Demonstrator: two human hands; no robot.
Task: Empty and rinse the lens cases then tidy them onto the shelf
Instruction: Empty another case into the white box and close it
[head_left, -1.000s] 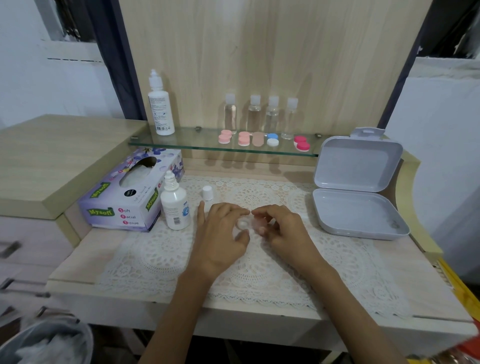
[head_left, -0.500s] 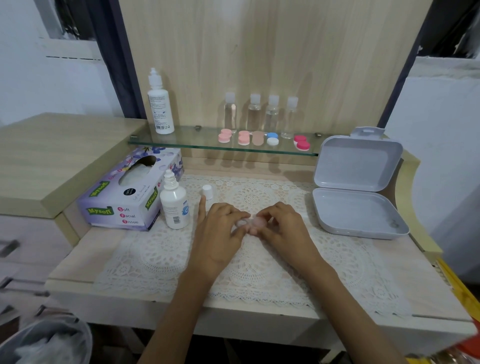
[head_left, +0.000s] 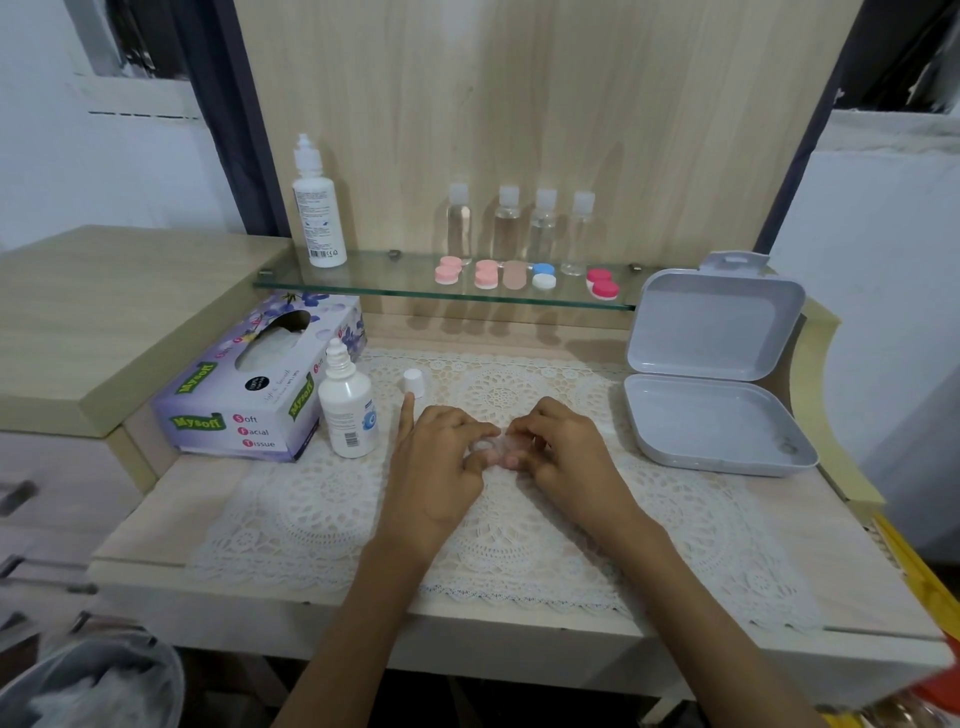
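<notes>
Both hands meet over the lace mat (head_left: 311, 499); the left hand (head_left: 434, 467) pinches a small whitish lens case (head_left: 487, 446) between thumb and curled fingers, its forefinger sticking straight out toward a loose white cap (head_left: 413, 382); the right hand (head_left: 569, 454) curls its fingertips round the case's other end. Coloured cases (head_left: 485, 274) sit in a row on the glass shelf (head_left: 374, 283) behind; an open grey box (head_left: 711, 431) lies to the right.

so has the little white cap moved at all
No. The cap sits at the same spot on the lace mat, just right of the small bottle, as in both earlier pictures.
</notes>
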